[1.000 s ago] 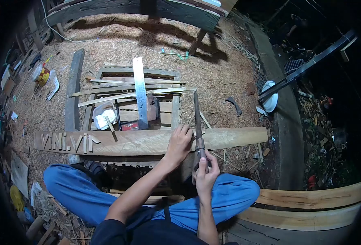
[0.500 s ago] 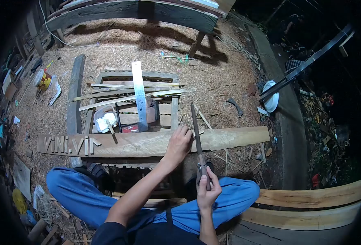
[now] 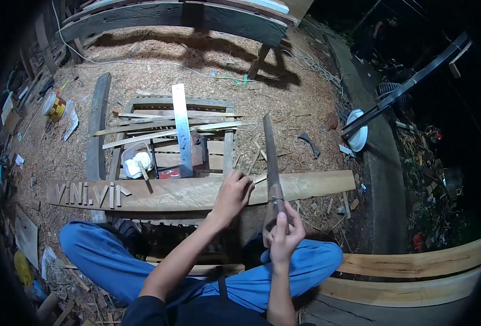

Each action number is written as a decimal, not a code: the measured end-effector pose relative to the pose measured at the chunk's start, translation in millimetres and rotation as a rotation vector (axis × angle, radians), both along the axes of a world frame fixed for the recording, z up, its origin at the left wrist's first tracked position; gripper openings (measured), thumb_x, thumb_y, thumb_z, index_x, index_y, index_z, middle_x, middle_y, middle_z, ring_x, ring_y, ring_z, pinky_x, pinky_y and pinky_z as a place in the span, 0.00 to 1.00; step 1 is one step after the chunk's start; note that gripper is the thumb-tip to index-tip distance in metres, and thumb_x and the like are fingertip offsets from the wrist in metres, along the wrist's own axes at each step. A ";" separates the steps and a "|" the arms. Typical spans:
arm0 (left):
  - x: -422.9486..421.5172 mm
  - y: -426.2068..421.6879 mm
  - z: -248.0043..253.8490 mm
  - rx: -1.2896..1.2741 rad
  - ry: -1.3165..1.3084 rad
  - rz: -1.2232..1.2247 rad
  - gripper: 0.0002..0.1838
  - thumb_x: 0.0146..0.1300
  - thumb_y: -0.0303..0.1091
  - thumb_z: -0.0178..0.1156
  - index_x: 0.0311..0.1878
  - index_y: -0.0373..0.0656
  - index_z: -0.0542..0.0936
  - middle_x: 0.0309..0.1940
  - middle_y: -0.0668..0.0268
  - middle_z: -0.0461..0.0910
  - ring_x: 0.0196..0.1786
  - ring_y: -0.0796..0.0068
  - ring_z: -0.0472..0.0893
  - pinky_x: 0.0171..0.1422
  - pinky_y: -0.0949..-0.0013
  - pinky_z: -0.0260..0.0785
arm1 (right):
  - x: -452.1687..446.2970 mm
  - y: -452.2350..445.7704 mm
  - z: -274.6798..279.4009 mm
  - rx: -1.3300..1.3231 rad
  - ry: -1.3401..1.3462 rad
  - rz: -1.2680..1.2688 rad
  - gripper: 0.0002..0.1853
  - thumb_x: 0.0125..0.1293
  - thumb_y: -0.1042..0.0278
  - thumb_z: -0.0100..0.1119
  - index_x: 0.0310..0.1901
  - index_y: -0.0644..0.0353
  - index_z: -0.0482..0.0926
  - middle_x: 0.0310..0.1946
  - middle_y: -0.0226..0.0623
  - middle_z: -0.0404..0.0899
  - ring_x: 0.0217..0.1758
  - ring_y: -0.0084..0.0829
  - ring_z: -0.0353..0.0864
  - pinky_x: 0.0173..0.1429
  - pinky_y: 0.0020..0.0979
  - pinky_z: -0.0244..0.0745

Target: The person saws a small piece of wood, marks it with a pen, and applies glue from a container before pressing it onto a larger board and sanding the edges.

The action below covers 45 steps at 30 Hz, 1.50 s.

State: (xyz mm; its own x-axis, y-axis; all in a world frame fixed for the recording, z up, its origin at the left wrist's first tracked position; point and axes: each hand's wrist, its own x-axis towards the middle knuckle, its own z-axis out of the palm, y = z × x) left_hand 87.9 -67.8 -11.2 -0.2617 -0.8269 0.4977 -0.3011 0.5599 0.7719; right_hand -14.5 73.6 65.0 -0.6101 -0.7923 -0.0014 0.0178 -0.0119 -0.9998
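Just right of the frame's centre, the right hand [image 3: 285, 237] is gripping a handsaw [image 3: 272, 155] by its handle, fingers closed around it and thumb lying on top. The blade is slanting up across a long plank [image 3: 327, 186], its tip now reaching higher and farther right than half a second ago; the right hand is sitting farther right too. At the middle, the left hand [image 3: 231, 198] is holding its fingers bunched together, clamped on a thin wooden strip [image 3: 260, 179] whose free end is poking out toward the blade; I cannot tell whether those two are touching. The gap between left hand and blade is looking wider than before. Raised letters [image 3: 118, 200] are standing along the plank's left end, while above it a metal ruler [image 3: 180, 117] is staying put over the slatted wooden rack [image 3: 228, 152].
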 end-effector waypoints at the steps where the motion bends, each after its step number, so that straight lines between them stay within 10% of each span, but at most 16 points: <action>1: 0.4 -0.5 -0.9 0.003 -0.002 -0.013 0.07 0.64 0.27 0.69 0.42 0.36 0.83 0.39 0.54 0.77 0.47 0.50 0.77 0.52 0.53 0.72 | 0.7 -8.3 -11.0 0.000 0.007 0.002 0.19 0.78 0.66 0.58 0.65 0.66 0.76 0.30 0.29 0.79 0.18 0.12 0.66 0.20 0.20 0.59; 18: 2.2 -1.9 -8.3 -0.053 -0.070 -0.060 0.09 0.62 0.23 0.66 0.44 0.34 0.78 0.42 0.52 0.75 0.48 0.46 0.77 0.52 0.51 0.73 | -3.8 -35.2 -47.5 0.104 0.075 0.055 0.19 0.79 0.65 0.58 0.63 0.68 0.78 0.32 0.31 0.82 0.23 0.12 0.73 0.24 0.20 0.64; 20: 0.6 1.4 -6.7 -0.061 -0.101 -0.035 0.09 0.61 0.23 0.66 0.43 0.35 0.78 0.42 0.52 0.75 0.48 0.47 0.77 0.52 0.51 0.72 | -12.4 -38.2 -69.5 -0.003 0.388 0.037 0.16 0.80 0.65 0.56 0.62 0.63 0.77 0.16 0.19 0.67 0.12 0.11 0.61 0.15 0.22 0.55; 31: -5.5 5.3 -6.1 -0.118 -0.273 0.062 0.10 0.57 0.23 0.64 0.42 0.37 0.78 0.42 0.54 0.73 0.50 0.49 0.75 0.55 0.52 0.71 | 13.9 2.7 -29.9 0.066 0.138 0.058 0.15 0.81 0.65 0.54 0.63 0.61 0.76 0.16 0.18 0.66 0.12 0.10 0.59 0.15 0.22 0.53; 37: -4.2 3.2 -12.8 -0.178 -0.234 0.055 0.07 0.61 0.25 0.64 0.40 0.36 0.78 0.42 0.54 0.74 0.48 0.50 0.76 0.53 0.53 0.72 | 1.9 48.2 -34.6 0.115 0.234 0.010 0.19 0.76 0.70 0.60 0.62 0.73 0.79 0.53 0.44 0.85 0.41 0.23 0.84 0.44 0.25 0.81; 45: -2.4 5.1 -10.7 -0.180 -0.267 0.049 0.07 0.65 0.26 0.64 0.44 0.35 0.79 0.43 0.52 0.76 0.50 0.49 0.76 0.55 0.53 0.72 | 0.3 53.9 -48.6 0.078 0.214 0.019 0.19 0.74 0.71 0.61 0.62 0.74 0.80 0.55 0.45 0.86 0.46 0.23 0.85 0.50 0.26 0.81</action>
State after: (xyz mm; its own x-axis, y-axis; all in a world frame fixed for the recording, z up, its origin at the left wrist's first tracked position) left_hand 85.5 -62.6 -21.9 -0.3645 -0.7469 0.5562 -0.5098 0.6598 0.5520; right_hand -14.2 127.5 16.3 -0.5881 -0.8062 0.0648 -0.1955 0.0639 -0.9786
